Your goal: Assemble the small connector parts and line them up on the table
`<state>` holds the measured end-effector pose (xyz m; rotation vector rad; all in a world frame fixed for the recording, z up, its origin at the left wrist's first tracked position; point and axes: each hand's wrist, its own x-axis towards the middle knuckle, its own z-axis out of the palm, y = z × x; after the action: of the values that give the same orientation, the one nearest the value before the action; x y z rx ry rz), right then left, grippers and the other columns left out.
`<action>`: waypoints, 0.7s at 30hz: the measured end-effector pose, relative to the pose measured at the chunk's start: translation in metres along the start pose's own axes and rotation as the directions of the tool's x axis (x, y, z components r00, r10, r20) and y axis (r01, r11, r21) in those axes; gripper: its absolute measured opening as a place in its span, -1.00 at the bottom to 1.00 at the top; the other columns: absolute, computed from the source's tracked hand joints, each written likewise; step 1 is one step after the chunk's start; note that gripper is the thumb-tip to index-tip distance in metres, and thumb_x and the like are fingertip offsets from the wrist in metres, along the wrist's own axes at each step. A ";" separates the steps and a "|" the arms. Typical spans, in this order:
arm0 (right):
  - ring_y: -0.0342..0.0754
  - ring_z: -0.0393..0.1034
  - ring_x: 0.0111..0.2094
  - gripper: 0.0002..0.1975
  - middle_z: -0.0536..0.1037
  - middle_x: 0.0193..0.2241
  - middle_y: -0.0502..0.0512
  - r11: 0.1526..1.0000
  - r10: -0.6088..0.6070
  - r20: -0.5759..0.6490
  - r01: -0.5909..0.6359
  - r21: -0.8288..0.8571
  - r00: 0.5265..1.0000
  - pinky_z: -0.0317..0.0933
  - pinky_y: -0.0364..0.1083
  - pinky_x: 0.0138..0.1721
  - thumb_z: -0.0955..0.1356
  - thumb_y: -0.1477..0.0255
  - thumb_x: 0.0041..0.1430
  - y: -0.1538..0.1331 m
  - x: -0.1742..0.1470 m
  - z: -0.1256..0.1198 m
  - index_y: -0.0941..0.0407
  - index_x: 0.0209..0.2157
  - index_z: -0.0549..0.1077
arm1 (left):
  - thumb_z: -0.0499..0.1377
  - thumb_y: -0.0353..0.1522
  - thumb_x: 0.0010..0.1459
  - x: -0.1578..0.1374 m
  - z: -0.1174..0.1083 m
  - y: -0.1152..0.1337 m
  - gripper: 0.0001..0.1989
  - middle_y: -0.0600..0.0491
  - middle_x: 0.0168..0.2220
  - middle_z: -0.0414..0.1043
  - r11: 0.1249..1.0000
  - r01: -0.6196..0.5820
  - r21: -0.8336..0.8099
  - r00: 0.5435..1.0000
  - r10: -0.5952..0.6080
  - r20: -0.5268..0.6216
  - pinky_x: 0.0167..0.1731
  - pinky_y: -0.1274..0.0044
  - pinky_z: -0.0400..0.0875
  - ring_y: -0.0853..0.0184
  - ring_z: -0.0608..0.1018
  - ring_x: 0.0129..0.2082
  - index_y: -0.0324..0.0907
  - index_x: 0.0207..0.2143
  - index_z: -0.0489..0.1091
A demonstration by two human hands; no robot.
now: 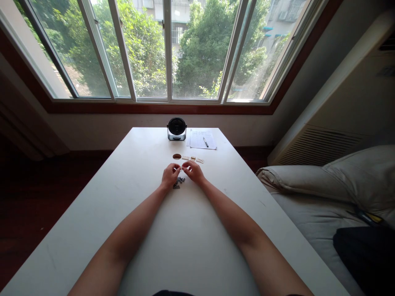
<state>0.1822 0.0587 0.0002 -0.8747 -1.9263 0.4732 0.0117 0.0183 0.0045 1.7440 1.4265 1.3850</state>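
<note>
Bridging hands [170, 174] [194, 171]: pale piece [181, 168], axis unclear

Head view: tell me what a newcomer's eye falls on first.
The wide, bright, white-framed window across the top, green trees behind it, probably comes first. Next, the bare left hand and right hand meet at a small pale piece above the long white table. Beyond them, a round black device stands near the table's far edge.
</note>
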 end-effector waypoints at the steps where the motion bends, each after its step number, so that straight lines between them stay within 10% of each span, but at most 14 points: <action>1: -0.06 0.40 -0.27 -0.92 0.51 -0.33 0.07 1.000 -0.006 -0.003 0.006 0.001 1.000 0.35 -0.12 -0.35 0.37 0.38 0.22 0.000 0.000 0.000 0.07 -0.29 0.51 | 0.18 -0.22 0.18 0.000 0.000 0.000 -0.83 0.05 -0.32 0.48 1.000 -0.008 0.007 1.000 0.008 0.000 -0.38 0.52 0.43 0.41 0.52 -0.45 -0.14 -0.29 0.43; 21: -0.06 0.40 -0.30 -0.90 0.51 -0.35 0.07 1.000 -0.010 0.003 0.010 0.020 1.000 0.35 -0.11 -0.35 0.38 0.35 0.21 0.002 0.001 0.000 0.08 -0.31 0.51 | 0.16 -0.20 0.21 0.000 -0.001 -0.002 -0.79 0.02 -0.30 0.49 0.998 -0.027 0.048 0.999 0.026 0.021 -0.38 0.51 0.43 0.40 0.53 -0.43 -0.16 -0.25 0.44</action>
<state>0.1825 0.0606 -0.0001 -0.8511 -1.9252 0.4874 0.0103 0.0192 0.0031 1.8084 1.4425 1.3524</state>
